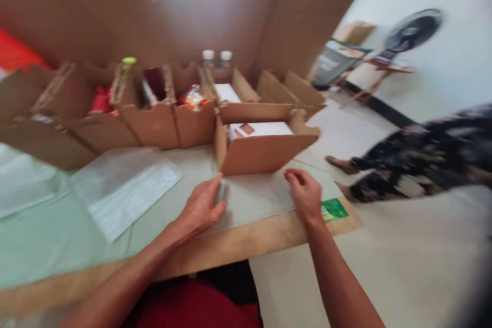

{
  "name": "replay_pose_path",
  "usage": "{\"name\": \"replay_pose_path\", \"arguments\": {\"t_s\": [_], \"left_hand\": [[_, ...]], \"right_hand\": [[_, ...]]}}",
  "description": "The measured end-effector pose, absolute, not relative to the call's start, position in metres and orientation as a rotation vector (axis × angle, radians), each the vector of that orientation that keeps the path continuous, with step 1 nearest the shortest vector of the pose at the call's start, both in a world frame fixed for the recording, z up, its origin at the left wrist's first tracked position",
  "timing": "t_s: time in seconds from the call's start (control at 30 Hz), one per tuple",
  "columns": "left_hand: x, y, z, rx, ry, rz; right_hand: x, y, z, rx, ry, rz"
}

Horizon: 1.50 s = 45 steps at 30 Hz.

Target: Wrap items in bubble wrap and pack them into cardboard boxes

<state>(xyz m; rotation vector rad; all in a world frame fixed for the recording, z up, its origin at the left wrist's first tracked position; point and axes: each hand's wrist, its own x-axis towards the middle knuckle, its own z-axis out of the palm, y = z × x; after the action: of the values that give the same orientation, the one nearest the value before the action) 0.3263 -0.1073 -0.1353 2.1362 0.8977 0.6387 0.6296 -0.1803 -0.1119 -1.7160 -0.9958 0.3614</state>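
Observation:
Directly in front of me on the table stands a brown cardboard bin [269, 156] with a white box [269, 128] inside it. My left hand [202, 204] is near the bin's lower left corner, its index finger stretched towards it and the thumb apart; whether the fingertip touches cannot be told. To the right, my right hand [305, 192] hovers by the bin's lower right side with fingers curled and thumb against them. Anything inside that curl is too hidden to make out. Left of my left hand lies a flat clear plastic bag [126, 184].
Behind stands a row of cardboard bins [154, 125], with a red and yellow packet [194, 97] in one. Two white-capped bottles [208, 56] stand further back. The table's wooden edge [246, 241] runs before me. At right are a person's legs [415, 156] and a fan [415, 33].

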Motion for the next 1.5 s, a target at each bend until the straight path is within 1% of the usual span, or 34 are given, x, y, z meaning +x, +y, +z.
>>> {"name": "replay_pose_path", "arguments": {"t_s": [0.07, 0.13, 0.23, 0.3, 0.4, 0.53, 0.6, 0.7, 0.83, 0.93, 1.03, 1.27, 1.37, 1.5], "left_hand": [[0.3, -0.128, -0.135, 2.154, 0.915, 0.594], [0.275, -0.151, -0.132, 2.156, 0.912, 0.576], [0.24, -0.18, -0.123, 2.164, 0.815, 0.51], [0.219, -0.19, -0.116, 2.13, 0.803, 0.513], [0.195, -0.194, -0.108, 2.044, 0.895, 0.658], [0.166, -0.189, -0.103, 2.1, 1.181, 1.067], [0.151, -0.185, -0.103, 2.208, 1.352, 1.183], [0.133, -0.181, -0.11, 2.396, 1.402, 1.08], [0.127, -0.183, -0.127, 2.513, 1.144, 0.863], [0.133, -0.185, -0.131, 2.403, 1.096, 0.95], [0.14, -0.181, -0.122, 2.211, 1.219, 1.018], [0.135, -0.163, -0.087, 1.753, 1.601, 0.86], [0.134, -0.155, -0.091, 1.712, 1.728, 0.808], [0.137, -0.148, -0.109, 1.821, 1.844, 0.753]], "right_hand": [[0.609, -0.187, -0.111, -1.802, -1.059, 0.222], [0.577, -0.182, -0.109, -1.796, -1.326, 0.203], [0.509, -0.154, -0.106, -1.517, -1.937, 0.344], [0.459, -0.123, -0.106, -1.329, -2.26, 0.34], [0.4, -0.073, -0.11, -1.246, -2.537, 0.213], [0.367, -0.044, -0.109, -1.257, -2.667, 0.13], [0.371, -0.056, -0.102, -1.245, -2.691, 0.135], [0.391, -0.097, -0.084, -1.258, -2.689, 0.229], [0.422, -0.152, -0.059, -1.349, -2.528, 0.65], [0.446, -0.174, -0.053, -1.35, -2.361, 0.967], [0.464, -0.185, -0.063, -1.346, -2.255, 1.14], [0.454, -0.178, -0.093, -1.455, -1.737, 1.034], [0.449, -0.172, -0.101, -1.537, -1.638, 0.989], [0.446, -0.17, -0.114, -1.68, -1.643, 0.821]]}}
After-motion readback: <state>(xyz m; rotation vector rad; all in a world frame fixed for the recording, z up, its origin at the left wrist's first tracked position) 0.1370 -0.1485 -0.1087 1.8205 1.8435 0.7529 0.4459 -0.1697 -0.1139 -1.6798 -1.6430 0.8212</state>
